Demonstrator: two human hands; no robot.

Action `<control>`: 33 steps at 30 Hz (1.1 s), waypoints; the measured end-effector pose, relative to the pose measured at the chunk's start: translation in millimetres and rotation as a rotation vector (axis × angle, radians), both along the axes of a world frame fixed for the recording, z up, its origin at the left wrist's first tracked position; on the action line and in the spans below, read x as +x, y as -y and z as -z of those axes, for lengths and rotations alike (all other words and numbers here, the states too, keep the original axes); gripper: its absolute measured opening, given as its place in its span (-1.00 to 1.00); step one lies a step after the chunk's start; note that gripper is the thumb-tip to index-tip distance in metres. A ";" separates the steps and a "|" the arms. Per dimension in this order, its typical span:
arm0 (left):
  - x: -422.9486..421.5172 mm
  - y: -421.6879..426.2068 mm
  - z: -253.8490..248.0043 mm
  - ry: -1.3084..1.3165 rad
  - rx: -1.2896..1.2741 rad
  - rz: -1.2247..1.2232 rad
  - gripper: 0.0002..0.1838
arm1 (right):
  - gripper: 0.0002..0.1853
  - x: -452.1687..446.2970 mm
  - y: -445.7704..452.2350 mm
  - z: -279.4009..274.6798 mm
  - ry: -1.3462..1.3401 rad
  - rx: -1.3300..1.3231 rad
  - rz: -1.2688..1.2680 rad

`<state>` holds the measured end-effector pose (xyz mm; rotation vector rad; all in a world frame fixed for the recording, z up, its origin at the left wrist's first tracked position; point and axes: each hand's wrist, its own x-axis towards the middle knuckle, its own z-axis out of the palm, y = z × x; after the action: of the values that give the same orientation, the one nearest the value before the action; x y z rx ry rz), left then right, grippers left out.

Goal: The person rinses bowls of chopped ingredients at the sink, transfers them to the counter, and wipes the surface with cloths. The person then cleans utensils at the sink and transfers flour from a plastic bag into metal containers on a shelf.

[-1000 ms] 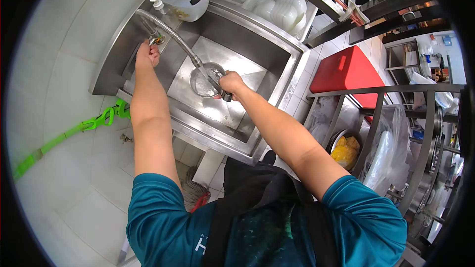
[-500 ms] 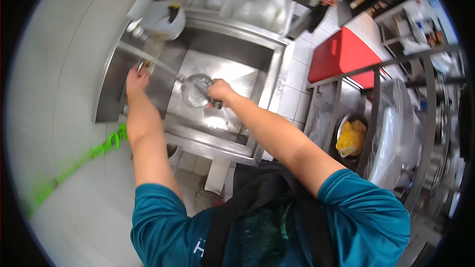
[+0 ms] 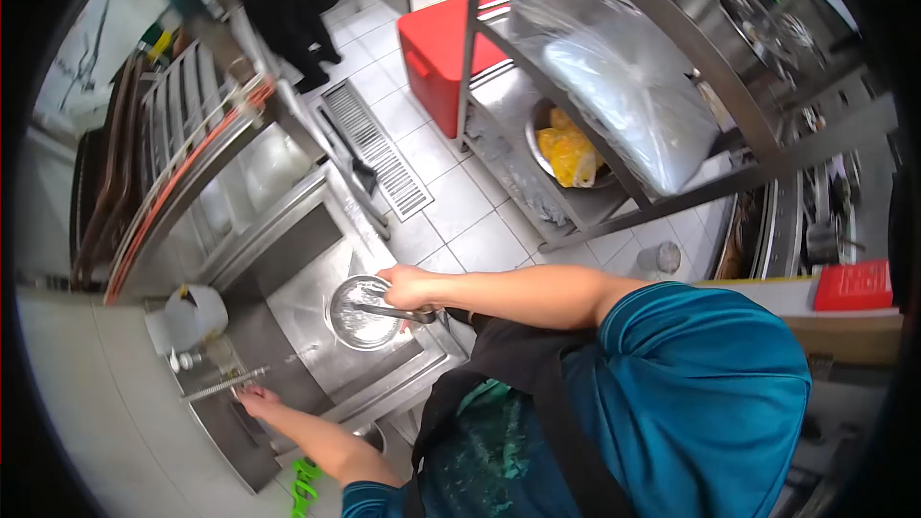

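My right hand (image 3: 411, 290) is closed around the handle side of a round metal saucepan (image 3: 363, 334) over the sink (image 3: 305, 283). Shiny, clear liquid shows in the pan, and a dark utensil handle (image 3: 384, 311) crosses its rim under my fingers. Down at the left, my left hand (image 3: 255, 401) has its fingers curled at the tap fittings, apparently on a small tap handle mostly hidden by them. A ribbed metal hose (image 3: 225, 384) passes just beside those fingers, toward the sink.
A white plastic container (image 3: 197, 315) stands at the sink's back corner. Beyond the sink are a floor drain grate (image 3: 379, 149), a red cooler box (image 3: 441, 67) and a metal rack holding a bagged bundle (image 3: 614, 77) and a bowl with yellow contents (image 3: 571, 149). Another person's dark trousers (image 3: 288, 19) show farther back.
My view has swung to the right, so the sink now sits lower left and the rack and floor show more. Both hands keep their places at the saucepan and the tap.
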<state>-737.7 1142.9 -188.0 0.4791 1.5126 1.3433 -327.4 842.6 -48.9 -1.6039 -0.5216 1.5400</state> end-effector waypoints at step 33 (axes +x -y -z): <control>283.7 481.0 117.1 -0.986 0.009 2.026 -0.76 | -0.78 399.6 785.4 84.5 -0.015 -0.002 1.713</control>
<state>-454.0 661.9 -305.1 2.0456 0.7672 -0.6215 72.2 57.2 -133.4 -1.2558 0.7684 0.2014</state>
